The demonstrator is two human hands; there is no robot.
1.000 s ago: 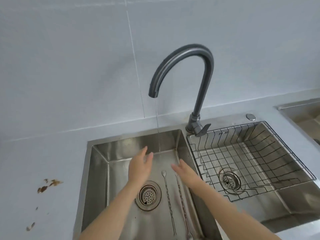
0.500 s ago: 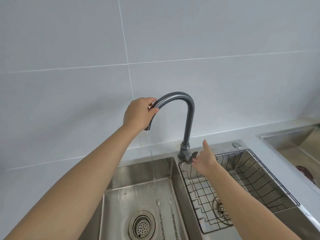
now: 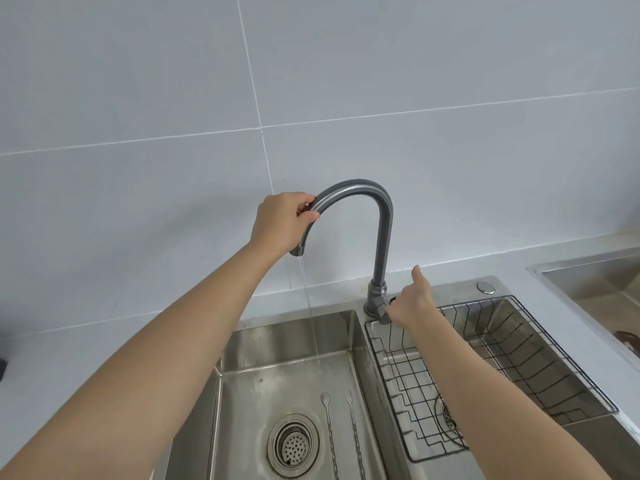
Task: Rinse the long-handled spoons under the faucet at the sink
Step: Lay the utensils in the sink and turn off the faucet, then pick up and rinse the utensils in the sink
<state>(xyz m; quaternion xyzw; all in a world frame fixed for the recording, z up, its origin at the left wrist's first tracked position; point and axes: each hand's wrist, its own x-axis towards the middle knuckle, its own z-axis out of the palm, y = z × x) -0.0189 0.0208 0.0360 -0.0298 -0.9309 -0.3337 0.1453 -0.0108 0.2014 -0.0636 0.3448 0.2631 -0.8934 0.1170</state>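
a: far left of the faucet?
b: grey countertop, tiled wall behind. nothing more to tell there.

a: nearer the faucet, on its left?
b: left hand, fingers curled over the downward bend of the spout, gripping it just above the outlet. thin stream of water falling from that outlet into the left basin.

a: below the faucet, in that basin?
b: round drain strainer on the floor, left of the stream's landing spot. just beside it, toward the faucet's side, two long twisted-handle utensils lying flat, side by side and apart: spoon, then a small-pronged fork. heads pointing toward the faucet, lower ends cut off at the frame edge. neither held, neither under the stream.

a: at the faucet's base?
b: right hand, closed on the lever handle, index finger raised and pointing up.

a: right of the faucet?
b: wire basket sitting in the right basin, right forearm crossing above its near corner. round button on the rim behind. further right, edge of another sink.
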